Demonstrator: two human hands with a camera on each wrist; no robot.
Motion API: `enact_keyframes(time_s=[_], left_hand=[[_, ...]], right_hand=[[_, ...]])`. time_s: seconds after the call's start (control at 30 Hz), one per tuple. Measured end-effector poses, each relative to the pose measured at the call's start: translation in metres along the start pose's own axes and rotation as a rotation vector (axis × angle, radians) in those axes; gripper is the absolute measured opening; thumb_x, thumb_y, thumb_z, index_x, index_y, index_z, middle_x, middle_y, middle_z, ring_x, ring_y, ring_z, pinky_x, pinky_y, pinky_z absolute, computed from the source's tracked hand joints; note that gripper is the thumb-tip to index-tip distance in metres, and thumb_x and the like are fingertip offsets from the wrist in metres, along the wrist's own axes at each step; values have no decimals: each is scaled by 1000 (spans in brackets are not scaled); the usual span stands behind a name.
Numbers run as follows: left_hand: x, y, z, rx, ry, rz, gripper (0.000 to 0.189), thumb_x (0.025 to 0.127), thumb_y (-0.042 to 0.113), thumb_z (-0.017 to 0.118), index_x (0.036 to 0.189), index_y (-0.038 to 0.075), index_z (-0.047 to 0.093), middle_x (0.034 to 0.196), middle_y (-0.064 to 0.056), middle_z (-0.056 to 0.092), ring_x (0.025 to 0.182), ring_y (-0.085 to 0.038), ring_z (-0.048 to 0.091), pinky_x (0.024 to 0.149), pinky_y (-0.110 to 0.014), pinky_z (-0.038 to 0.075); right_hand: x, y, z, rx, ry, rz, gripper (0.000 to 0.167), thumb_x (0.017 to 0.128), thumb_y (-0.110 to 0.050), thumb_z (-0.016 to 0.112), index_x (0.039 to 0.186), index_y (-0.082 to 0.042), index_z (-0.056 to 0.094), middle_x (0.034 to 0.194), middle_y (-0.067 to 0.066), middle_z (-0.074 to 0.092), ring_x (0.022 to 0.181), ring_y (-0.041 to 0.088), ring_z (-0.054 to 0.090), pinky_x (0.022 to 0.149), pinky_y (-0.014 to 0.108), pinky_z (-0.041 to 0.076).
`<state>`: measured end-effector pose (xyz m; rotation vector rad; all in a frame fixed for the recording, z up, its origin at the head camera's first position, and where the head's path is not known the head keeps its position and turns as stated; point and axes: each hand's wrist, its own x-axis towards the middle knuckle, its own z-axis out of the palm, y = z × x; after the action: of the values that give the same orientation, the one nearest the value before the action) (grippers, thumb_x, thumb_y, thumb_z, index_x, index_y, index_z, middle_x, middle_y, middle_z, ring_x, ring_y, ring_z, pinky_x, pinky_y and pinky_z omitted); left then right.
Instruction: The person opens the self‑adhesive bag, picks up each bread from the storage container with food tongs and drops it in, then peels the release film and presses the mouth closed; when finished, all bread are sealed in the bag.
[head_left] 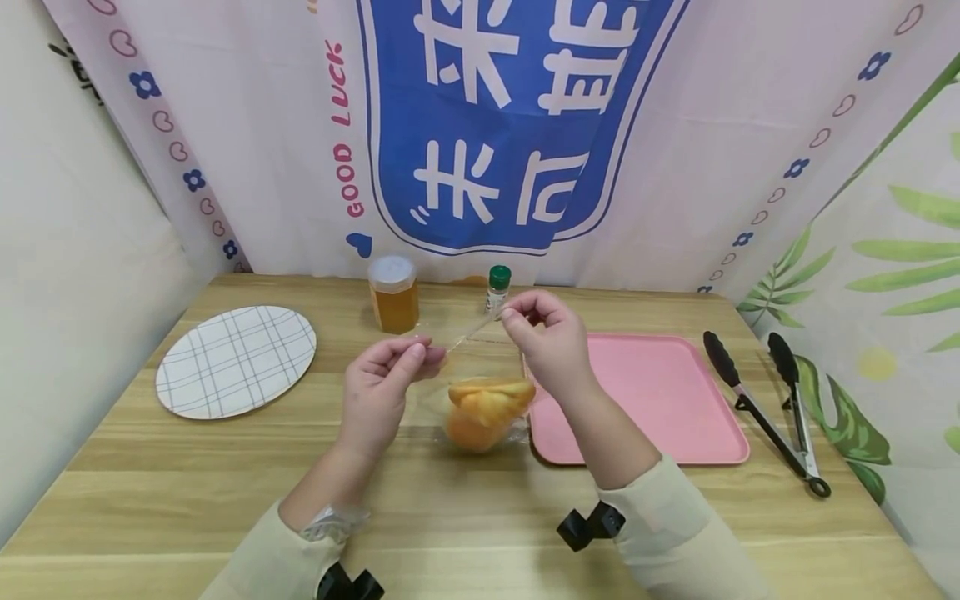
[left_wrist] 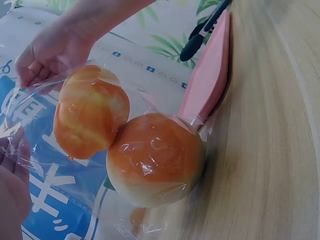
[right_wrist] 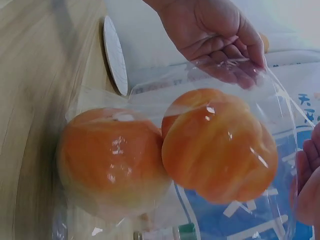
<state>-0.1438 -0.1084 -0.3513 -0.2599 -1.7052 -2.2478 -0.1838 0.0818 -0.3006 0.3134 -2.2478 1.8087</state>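
Two bread rolls sit inside a clear plastic bag (right_wrist: 80, 100) above the table's middle. The ridged roll (right_wrist: 220, 145) rests against the smooth round bun (left_wrist: 155, 160), which lies lower in the bag. My left hand (head_left: 382, 383) pinches one side of the bag's top edge between thumb and fingers. On the other side, my right hand (head_left: 551, 342) pinches the same edge, a little higher and farther right. The edge is stretched taut between both hands. In the head view the ridged roll hides part of the bun.
A pink tray (head_left: 660, 400) lies to the right, with black-tipped tongs (head_left: 772, 425) beyond it. On the left is a white checked plate (head_left: 236, 362). A honey-coloured jar (head_left: 394, 300) and a small green-capped bottle (head_left: 498, 283) stand at the back.
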Motion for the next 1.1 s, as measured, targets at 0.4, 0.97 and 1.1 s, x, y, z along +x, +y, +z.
enact_keyframes(time_s=[0.4, 0.97, 1.1], left_hand=[[0, -2, -3, -18, 42, -17, 27, 98, -2, 51, 93, 18, 68, 92, 6, 76, 84, -8, 74, 80, -30, 62], [0, -4, -6, 18, 87, -50, 18, 100, 4, 52, 98, 14, 67, 84, 9, 76, 82, -7, 74, 79, -26, 62], [0, -5, -7, 10, 88, -40, 17, 100, 4, 52, 98, 13, 67, 84, 9, 76, 82, -7, 74, 78, -25, 62]], right_hand=[[1, 20, -19, 152, 147, 21, 14, 88, 1, 62, 79, -9, 65, 78, -6, 62, 73, 6, 52, 61, 16, 44], [-4, 36, -45, 330, 339, 61, 30, 88, 5, 59, 71, -20, 64, 74, -9, 61, 78, 4, 56, 76, 16, 49], [-5, 34, -55, 350, 361, 49, 30, 89, 5, 58, 72, -19, 64, 75, -11, 63, 80, 4, 58, 80, 16, 49]])
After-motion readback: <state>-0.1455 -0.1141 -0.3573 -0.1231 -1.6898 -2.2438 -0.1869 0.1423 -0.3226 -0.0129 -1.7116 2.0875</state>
